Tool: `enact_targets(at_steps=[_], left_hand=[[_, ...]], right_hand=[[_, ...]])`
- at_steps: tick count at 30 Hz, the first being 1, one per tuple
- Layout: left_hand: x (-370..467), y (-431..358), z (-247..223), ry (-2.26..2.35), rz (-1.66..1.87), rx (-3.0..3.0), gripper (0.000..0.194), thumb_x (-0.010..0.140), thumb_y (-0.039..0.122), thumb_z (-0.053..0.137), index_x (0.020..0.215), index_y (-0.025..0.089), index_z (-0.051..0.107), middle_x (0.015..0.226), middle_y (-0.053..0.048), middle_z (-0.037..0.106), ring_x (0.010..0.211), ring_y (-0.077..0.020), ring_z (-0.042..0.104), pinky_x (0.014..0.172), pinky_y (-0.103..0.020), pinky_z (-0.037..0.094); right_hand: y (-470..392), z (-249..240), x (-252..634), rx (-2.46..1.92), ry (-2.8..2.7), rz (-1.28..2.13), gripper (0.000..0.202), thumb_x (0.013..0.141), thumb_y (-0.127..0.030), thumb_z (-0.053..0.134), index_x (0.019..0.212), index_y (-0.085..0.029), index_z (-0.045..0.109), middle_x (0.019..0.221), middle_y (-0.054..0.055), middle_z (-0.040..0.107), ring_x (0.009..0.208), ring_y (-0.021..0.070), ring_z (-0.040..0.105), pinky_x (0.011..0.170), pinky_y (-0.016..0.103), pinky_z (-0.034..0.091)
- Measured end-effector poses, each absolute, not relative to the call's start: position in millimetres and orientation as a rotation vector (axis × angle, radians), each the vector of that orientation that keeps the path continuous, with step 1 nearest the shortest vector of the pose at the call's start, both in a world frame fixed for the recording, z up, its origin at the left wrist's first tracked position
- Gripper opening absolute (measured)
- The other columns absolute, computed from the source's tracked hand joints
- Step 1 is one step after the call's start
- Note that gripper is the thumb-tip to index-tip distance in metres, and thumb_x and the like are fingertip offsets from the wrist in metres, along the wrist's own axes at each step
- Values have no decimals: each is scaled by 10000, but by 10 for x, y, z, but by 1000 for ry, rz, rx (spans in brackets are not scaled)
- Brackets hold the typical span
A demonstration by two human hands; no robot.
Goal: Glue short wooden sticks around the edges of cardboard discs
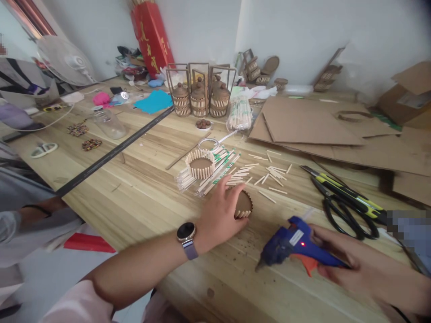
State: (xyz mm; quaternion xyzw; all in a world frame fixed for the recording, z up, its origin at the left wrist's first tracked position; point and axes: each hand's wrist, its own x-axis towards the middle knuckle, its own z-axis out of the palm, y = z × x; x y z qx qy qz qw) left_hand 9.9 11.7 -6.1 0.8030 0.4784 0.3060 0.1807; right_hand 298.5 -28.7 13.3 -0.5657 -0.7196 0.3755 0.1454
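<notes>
My left hand (222, 215) wears a watch (186, 232) and curls around the near left side of a round cardboard base (244, 202). Short wooden sticks stand along part of that base's rim, and my fingers hide its left side. In my right hand (340, 260) is a blue glue gun (286, 242) with an orange trigger and a lit red light, its nozzle pointing down to the left. Loose wooden sticks (276, 175) lie scattered beyond the base. A finished ring of upright sticks (200, 165) stands on plastic-wrapped sticks (215, 177).
Black-handled scissors (350, 224) and a yellow utility knife (357, 197) lie at right, near stacked cardboard sheets (310, 121). Several lidded stick baskets (198, 98) stand at the back beside bagged sticks (239, 114). A glass jar (109, 123) lies left; another person's arm (40, 213) shows there.
</notes>
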Motion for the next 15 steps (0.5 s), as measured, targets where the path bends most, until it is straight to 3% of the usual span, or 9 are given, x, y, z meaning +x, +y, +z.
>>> enact_targets(at_steps=[4,9,12,15], left_hand=[[88,115,-56,1337,871,2268,796,664,165,778,1341,231,365,1413,-153,288,1322,-338,385,1067,-500,416],[81,116,-34,1332,863,2259,782,663,157,777,1331,226,376,1397,-153,307,1327,-341,385,1069,-500,416],[80,116,-28,1337,858,2267,782,666,154,775,1332,224,372,1395,-156,307,1311,-338,407,1063,-495,423],[78,118,-31,1338,848,2275,785,666,155,777,1332,224,367,1407,-165,293,1299,-344,421,1054,-504,430]], right_hand=[[-272,174,2975,-1719,-1571,1370,207,653,-407,735,831,-303,723,798,47,678,749,253,618,655,350,514],[-261,136,2723,-1502,-1271,1652,308,683,-509,729,766,-217,677,652,6,568,564,149,474,519,283,407],[-266,114,2631,-1517,-1312,1581,331,731,-537,694,759,-208,681,626,7,567,525,132,450,483,272,387],[-277,92,2605,-1631,-1439,1374,384,692,-601,705,728,-220,689,653,31,634,556,160,522,504,285,454]])
